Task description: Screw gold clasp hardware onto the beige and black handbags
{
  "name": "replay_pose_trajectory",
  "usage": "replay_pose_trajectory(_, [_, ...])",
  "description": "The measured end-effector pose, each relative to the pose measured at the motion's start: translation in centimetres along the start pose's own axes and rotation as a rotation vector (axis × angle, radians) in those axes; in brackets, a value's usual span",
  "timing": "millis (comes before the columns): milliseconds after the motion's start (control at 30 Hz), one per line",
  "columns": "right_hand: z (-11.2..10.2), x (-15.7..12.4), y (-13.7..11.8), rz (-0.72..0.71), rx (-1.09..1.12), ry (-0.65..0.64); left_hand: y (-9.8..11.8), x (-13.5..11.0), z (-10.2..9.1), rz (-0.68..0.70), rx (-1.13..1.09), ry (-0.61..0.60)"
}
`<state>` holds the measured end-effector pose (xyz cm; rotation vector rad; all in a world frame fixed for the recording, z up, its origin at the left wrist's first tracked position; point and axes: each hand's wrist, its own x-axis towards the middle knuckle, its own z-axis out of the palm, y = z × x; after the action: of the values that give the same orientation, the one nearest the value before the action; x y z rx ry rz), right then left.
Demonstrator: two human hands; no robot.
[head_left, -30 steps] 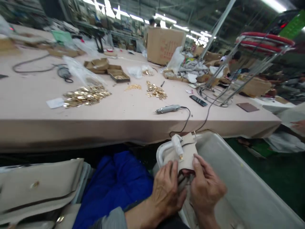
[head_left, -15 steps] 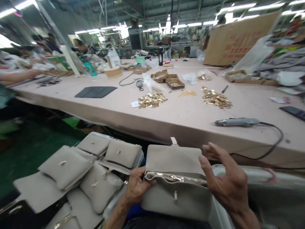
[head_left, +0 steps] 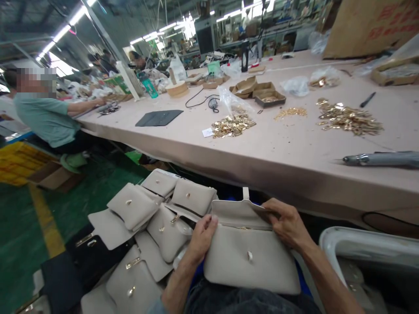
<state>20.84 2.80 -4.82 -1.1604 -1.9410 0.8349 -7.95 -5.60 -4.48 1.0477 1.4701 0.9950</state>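
Beige leather fills the lower frame: left of the grip lies a heap of finished bags, six or so, overlapping too much for a sure count, with one black bag cut off at the heap's outer edge. The left hand clamps the one beige handbag by its left edge, thumb on the front, fingers hidden behind. The right hand is closed on the bag's top right corner, fingertips tucked under the raised flap. The handbag lies across the lap, touching both hands. Beyond the grip, the table edge hangs close above; three gold hardware piles lie farther off. Right of the grip, a grey tub is cut off by the frame.
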Motion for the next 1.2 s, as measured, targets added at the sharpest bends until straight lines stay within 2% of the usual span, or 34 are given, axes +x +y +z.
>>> replay_pose_trajectory(67, [0.9, -0.1, 0.5, -0.131, -0.065, -0.019, 0.8, 1.1, 0.4, 0.111, 0.251, 0.189])
replay_pose_trajectory(133, [2.1, -0.6, 1.2, -0.232, -0.139, -0.031, 2.1, 2.1, 0.8, 0.293, 0.469, 0.356])
replay_pose_trajectory(200, [3.4, -1.3, 1.9, -0.284, -0.211, -0.032, 3.8, 2.9, 1.1, 0.440, 0.595, 0.434])
replay_pose_trajectory(233, [3.8, -1.7, 2.2, -0.293, -0.235, -0.033, 4.5, 3.3, 1.3, 0.468, 0.622, 0.422])
replay_pose_trajectory(300, [4.3, -2.3, 2.6, -0.294, -0.254, -0.041, 5.4, 4.2, 1.8, 0.414, 0.590, 0.310])
replay_pose_trajectory(367, [4.4, -2.5, 2.7, -0.301, -0.247, -0.038, 5.3, 5.3, 2.6, 0.243, 0.453, 0.131])
replay_pose_trajectory(433, [4.2, -2.4, 2.7, -0.323, -0.239, -0.025, 4.5, 6.5, 3.7, 0.001, 0.272, -0.006])
replay_pose_trajectory(533, [4.0, -2.2, 2.6, -0.344, -0.249, -0.016, 2.9, 7.9, 5.1, -0.317, 0.022, -0.075])
replay_pose_trajectory(600, [4.1, -2.2, 2.7, -0.335, -0.260, -0.011, 2.2, 8.1, 5.5, -0.401, -0.093, -0.107])
replay_pose_trajectory(733, [4.2, -2.4, 3.0, -0.321, -0.278, -0.013, 1.6, 7.5, 5.1, -0.445, -0.200, -0.175])
replay_pose_trajectory(800, [4.3, -2.3, 3.2, -0.313, -0.288, -0.021, 1.2, 7.1, 4.8, -0.423, -0.263, -0.190])
replay_pose_trajectory(1000, [4.8, -2.1, 4.1, -0.299, -0.285, -0.027, -0.4, 6.0, 5.4, -0.308, -0.485, -0.088])
replay_pose_trajectory(1100, [4.9, -2.2, 4.5, -0.292, -0.281, -0.032, -0.8, 5.8, 5.8, -0.241, -0.462, -0.113])
replay_pose_trajectory(1200, [4.9, -2.2, 4.6, -0.287, -0.275, -0.029, -0.8, 5.8, 5.9, -0.155, -0.332, -0.132])
